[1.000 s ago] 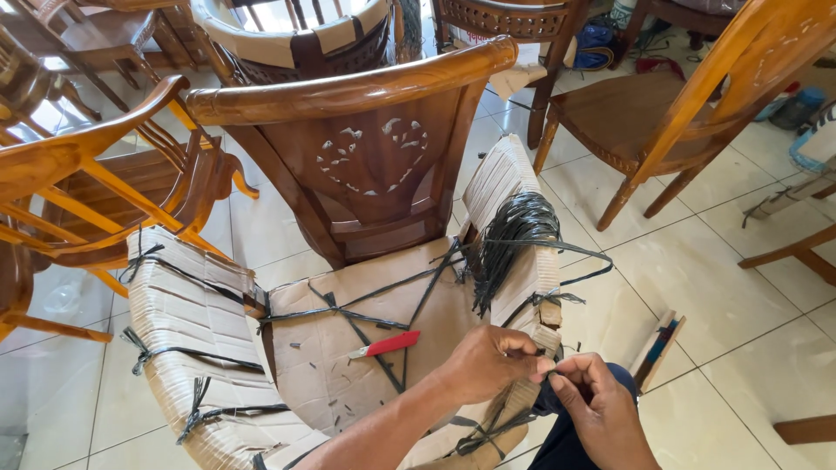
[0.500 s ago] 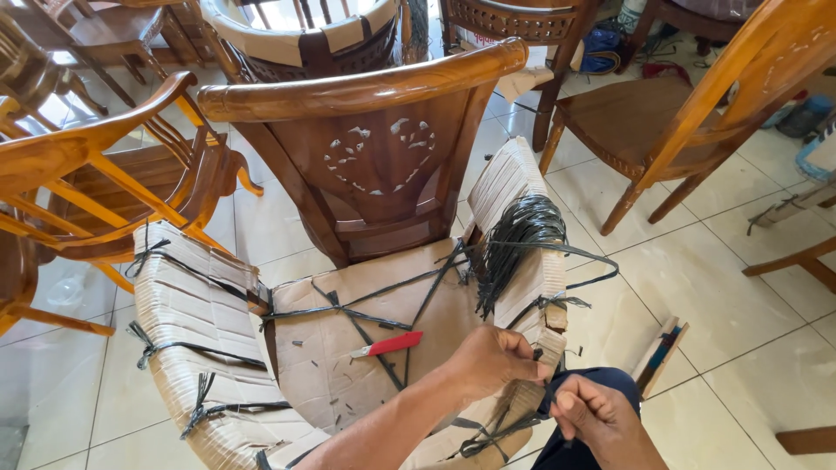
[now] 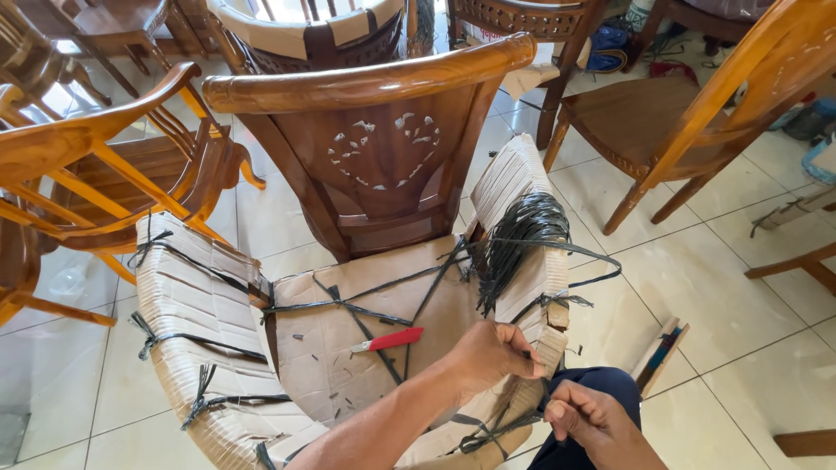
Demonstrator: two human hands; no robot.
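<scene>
At far left, a light wooden armchair (image 3: 78,174) stands on the tiled floor (image 3: 723,287). Beside it is the chair (image 3: 374,165) under work: carved dark backrest, arms and seat wrapped in cardboard (image 3: 200,305) tied with black straps (image 3: 348,305). On the wrapped seat lies a red-handled cutter (image 3: 389,340), blade pointing left, well apart from both hands. A bundle of loose black strap ends (image 3: 514,244) hangs over the chair's arm on the picture's right side.

Left hand (image 3: 492,352): reaches in from the lower edge and rests against the front end of that wrapped arm, fingers curled and pressed together, pinching at the wrapping or a strap there; which one cannot be told.

Right hand (image 3: 592,418): just beside and below the left, closed in a fist around a thin black strap (image 3: 492,426) that runs leftward under the arm's front end. Dark blue cloth of the person's leg (image 3: 601,383) shows behind this hand.

Further right, a small wooden piece (image 3: 659,352) lies on the tiles, and another wooden chair (image 3: 697,113) stands at upper right.
</scene>
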